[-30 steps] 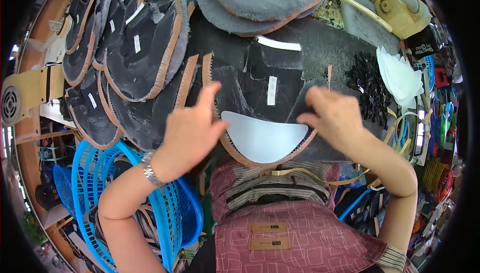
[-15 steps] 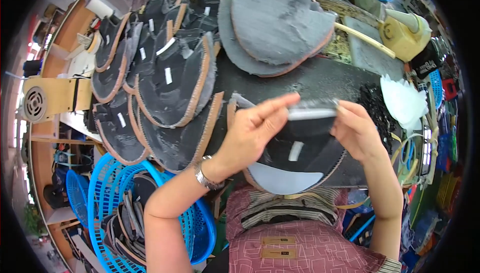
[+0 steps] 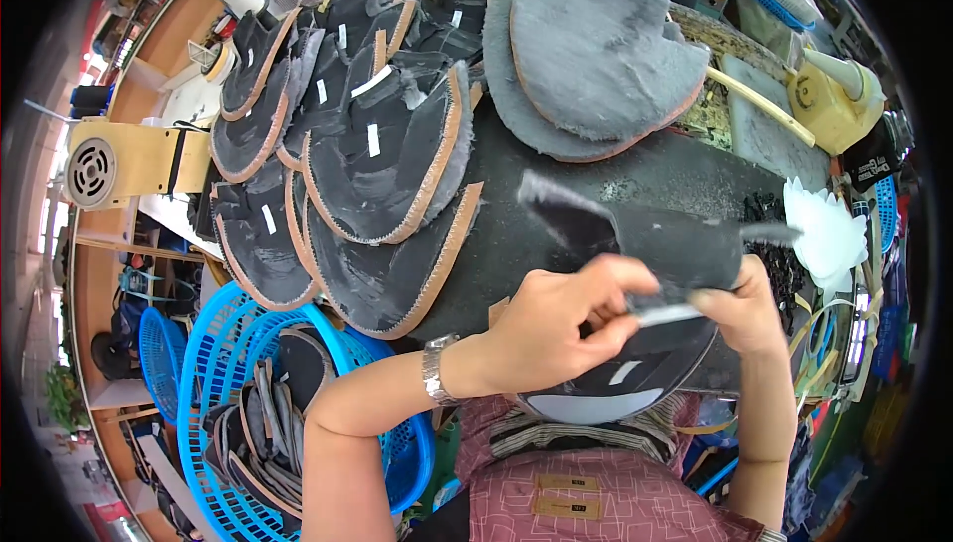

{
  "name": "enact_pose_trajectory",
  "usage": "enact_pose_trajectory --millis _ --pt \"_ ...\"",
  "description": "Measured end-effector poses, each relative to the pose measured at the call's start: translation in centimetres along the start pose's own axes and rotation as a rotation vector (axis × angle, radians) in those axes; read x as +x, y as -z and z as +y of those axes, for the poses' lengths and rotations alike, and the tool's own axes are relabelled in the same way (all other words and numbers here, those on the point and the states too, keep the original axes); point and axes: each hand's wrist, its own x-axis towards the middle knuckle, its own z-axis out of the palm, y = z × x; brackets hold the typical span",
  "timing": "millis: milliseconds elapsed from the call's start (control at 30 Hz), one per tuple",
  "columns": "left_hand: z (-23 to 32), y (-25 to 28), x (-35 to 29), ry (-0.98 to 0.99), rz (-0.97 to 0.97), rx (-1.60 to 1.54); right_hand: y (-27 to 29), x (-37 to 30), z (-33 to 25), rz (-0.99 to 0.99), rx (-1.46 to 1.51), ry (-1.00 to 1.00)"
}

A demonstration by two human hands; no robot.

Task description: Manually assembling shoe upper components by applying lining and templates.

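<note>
In front of my body is a black shoe upper (image 3: 685,249) with grey fleece at its edge, a white strip (image 3: 667,315) across it and a pale blue curved patch (image 3: 594,406) at its near end. My left hand (image 3: 536,329) has its fingers curled, thumb and forefinger pinching at the strip's left end. My right hand (image 3: 749,314) is closed on the upper's right side, thumb on the strip's right end. The upper's far part stands bent up beyond both hands.
Stacked black uppers (image 3: 382,180) with tan edges cover the table's left. Grey fleece pieces (image 3: 596,56) lie at the back, near a yellow jug (image 3: 834,105) and crumpled white sheet (image 3: 824,229). Blue baskets (image 3: 204,373) stand at lower left, one holding more pieces.
Both hands have moved nearer to my body, the left one curling its straight fingers into a pinch. The upper's far part now stands up bent. The view has shifted slightly.
</note>
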Motion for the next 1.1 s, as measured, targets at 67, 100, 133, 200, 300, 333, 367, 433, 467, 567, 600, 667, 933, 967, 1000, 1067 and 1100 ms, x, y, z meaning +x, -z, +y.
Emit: enact_pose_trajectory --millis 67,100,133,200,300,333,367,433,467,567,600,667,933,967,1000,1067,1100 --pt "-1.5 -0.3 0.4 0.22 0.139 0.169 -1.2 -0.6 0.3 0.098 -0.973 0.43" --pt "-2.8 -0.1 0.7 0.309 0.174 0.236 -2.2 0.4 0.9 0.245 -1.069 0.505" --pt "-3.4 0.1 0.9 0.438 0.156 0.29 -2.1 1.3 1.6 0.229 -1.063 0.519" --pt "-6.5 -0.2 0.7 0.355 0.051 0.36 -1.6 2.7 2.6 0.11 -1.295 0.739" --pt "-8.1 -0.1 0.6 0.134 -0.082 0.372 -1.0 3.0 4.2 0.129 -1.328 0.654" --pt "-7.9 0.1 1.0 -0.122 -0.084 0.489 -1.0 3.0 4.4 0.117 -1.309 0.623" --pt "-7.8 0.4 1.1 -0.186 -0.134 0.617 -1.4 3.2 4.4 0.131 -1.333 0.674" --pt "-8.3 0.7 1.2 -0.355 -0.223 0.826 -1.6 3.9 4.9 0.154 -1.494 0.833" --pt "-8.8 1.0 1.2 -0.465 -0.298 0.947 -1.6 4.0 4.9 0.129 -1.569 0.881" --pt "-9.7 1.5 1.6 -0.668 -0.341 1.07 -1.9 4.4 4.9 0.102 -1.65 0.887" --pt "-9.6 1.5 2.0 -0.71 -0.384 1.118 -2.0 4.5 4.9 0.093 -1.636 0.862" --pt "-9.8 1.4 2.7 -0.761 -0.432 1.15 -2.0 4.6 4.9 0.089 -1.626 0.818" --pt "-11.0 2.0 2.9 -0.844 -0.46 0.926 0.4 3.6 4.7 -0.058 -1.387 0.751" --pt "-11.0 2.1 2.8 -0.841 -0.459 0.923 0.9 3.3 4.6 -0.135 -1.35 0.724" --pt "-10.3 2.1 3.4 -0.749 -0.551 0.895 1.5 2.9 4.2 -0.134 -1.349 0.717" --pt "-9.3 2.5 4.3 -0.65 -0.639 0.86 2.2 2.1 3.4 -0.195 -1.227 0.559" --pt "-8.9 2.7 4.9 -0.503 -0.687 0.773 2.6 1.6 3.8 -0.219 -1.26 0.489"
